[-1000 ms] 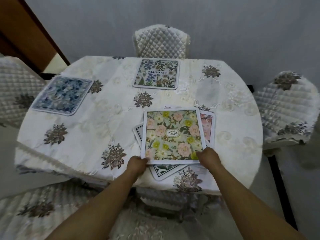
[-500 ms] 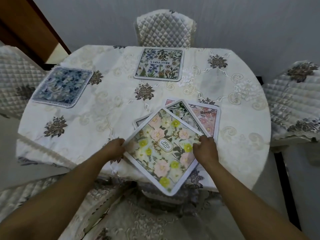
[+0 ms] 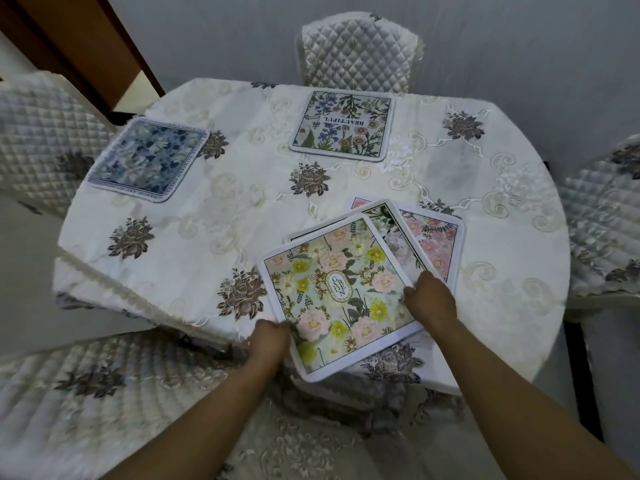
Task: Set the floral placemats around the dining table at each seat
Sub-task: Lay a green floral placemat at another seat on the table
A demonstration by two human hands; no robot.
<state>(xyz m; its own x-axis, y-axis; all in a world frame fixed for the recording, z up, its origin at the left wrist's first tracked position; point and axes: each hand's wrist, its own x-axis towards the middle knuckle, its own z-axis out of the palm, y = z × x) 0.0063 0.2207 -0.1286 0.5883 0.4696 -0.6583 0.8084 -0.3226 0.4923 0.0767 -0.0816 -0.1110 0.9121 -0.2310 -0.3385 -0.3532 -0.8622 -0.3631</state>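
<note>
Garden mat: on top of the stack at the near bench edge. Square a second ago, now skewed, with its corner overhanging.
Left hand: pinching its left edge.
Right hand: gripping its right edge.
Placed: blue mat, Beautiful mat.
Meaning: likely leaving the stack for the next seat.

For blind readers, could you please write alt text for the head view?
Left hand and right hand grip the Garden mat over two mats at the table's near edge. A blue mat lies by the left chair, a Beautiful mat by the far chair.
</note>
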